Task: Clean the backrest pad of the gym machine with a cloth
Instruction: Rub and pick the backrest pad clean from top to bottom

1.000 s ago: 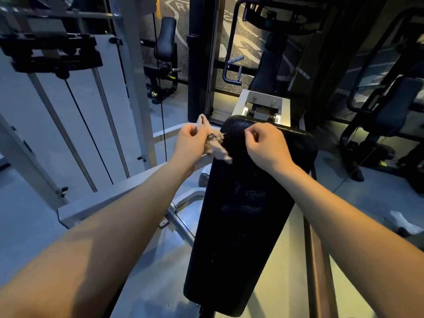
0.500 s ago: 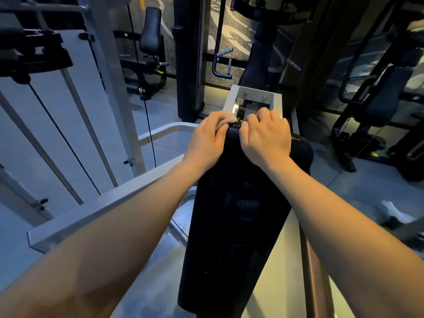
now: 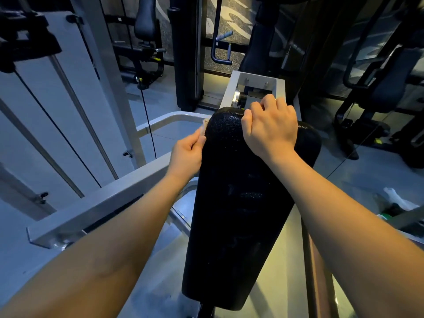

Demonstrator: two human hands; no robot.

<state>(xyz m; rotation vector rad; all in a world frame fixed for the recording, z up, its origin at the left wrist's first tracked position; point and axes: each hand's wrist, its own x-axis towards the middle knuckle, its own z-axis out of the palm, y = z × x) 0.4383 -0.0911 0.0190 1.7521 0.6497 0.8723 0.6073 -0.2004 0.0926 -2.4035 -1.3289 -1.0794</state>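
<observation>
Left hand (image 3: 187, 154) pinches cloth (image 3: 205, 126) against upper left edge of pad (image 3: 241, 214), right hand (image 3: 270, 129) curled over its top edge; risk: thin pinch may drop cloth on the rounded edge.

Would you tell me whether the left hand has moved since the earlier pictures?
Yes. Against the backrest pad, the left hand has gone from the top edge, beside the right hand, down its left side, holding the cloth.
</observation>
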